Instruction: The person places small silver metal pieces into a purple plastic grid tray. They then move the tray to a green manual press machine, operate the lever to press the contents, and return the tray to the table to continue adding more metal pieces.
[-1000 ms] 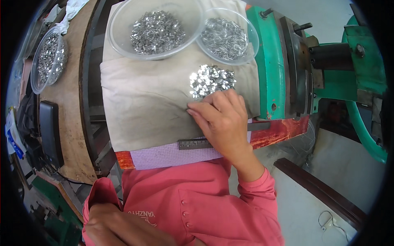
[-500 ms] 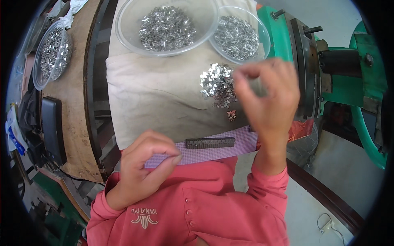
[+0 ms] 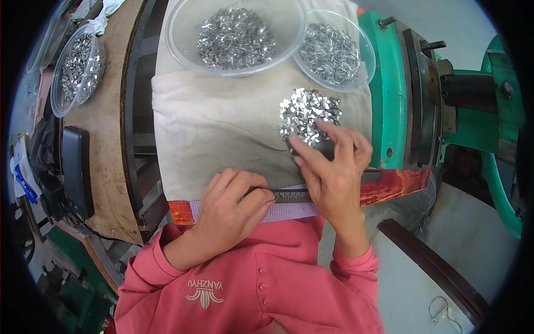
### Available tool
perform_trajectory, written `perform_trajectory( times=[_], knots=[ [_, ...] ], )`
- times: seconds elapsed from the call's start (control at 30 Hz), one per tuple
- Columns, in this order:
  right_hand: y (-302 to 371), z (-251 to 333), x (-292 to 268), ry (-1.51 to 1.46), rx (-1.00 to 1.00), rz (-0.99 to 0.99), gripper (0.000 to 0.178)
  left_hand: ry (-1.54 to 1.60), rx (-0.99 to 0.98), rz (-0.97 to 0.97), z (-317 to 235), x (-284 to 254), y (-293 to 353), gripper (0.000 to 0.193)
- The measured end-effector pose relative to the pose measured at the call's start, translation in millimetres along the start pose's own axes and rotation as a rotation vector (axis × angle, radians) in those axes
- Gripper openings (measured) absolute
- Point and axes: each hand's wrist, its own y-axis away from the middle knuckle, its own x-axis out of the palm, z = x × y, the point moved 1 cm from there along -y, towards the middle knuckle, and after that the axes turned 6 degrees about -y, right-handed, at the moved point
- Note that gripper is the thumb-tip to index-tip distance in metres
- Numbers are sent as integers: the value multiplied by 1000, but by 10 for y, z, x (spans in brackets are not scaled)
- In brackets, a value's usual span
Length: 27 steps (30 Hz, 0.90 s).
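My left hand (image 3: 231, 207) is closed, its thumb and forefinger pinched at the left end of a dark slotted metal bar (image 3: 292, 196). That end of the bar is hidden by the fingers. On the cloth ahead lies a pile of small shiny metal pieces (image 3: 308, 108). My right hand (image 3: 336, 167) reaches over the near edge of this pile, its fingers spread and two fingertips touching the pieces. Whether a tiny piece lies under them cannot be seen. The bar sits on a purple checked cloth (image 3: 292, 211) close to my body.
A large clear bowl (image 3: 181, 44) of small metal parts stands at the back, beside a smaller clear tub (image 3: 367, 61) of thin metal pins. Green machinery (image 3: 384, 100) borders the right side. Another filled tub (image 3: 58, 97) and a black case (image 3: 78, 172) rest on the wooden bench (image 3: 105, 139).
My right hand has come down and nearer to me, from a blurred raised position onto the pile. The left hand has moved right and forward to the slotted bar. The view has shifted slightly.
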Motion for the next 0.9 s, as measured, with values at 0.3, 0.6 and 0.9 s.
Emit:
perform_trajectory(
  times=[0.3,0.6,0.9],
  knots=[
    [49,-81,-124,-68,36,-70,22,37,-43,34,-18,-43,-10,33],
    [-40,-12,-87,37,-2,22,18,29,-27,43,92,-91,93,38],
    [-16,111,-43,81,-62,50,19,27,-1,-3,20,-45,148,33]
  ],
)
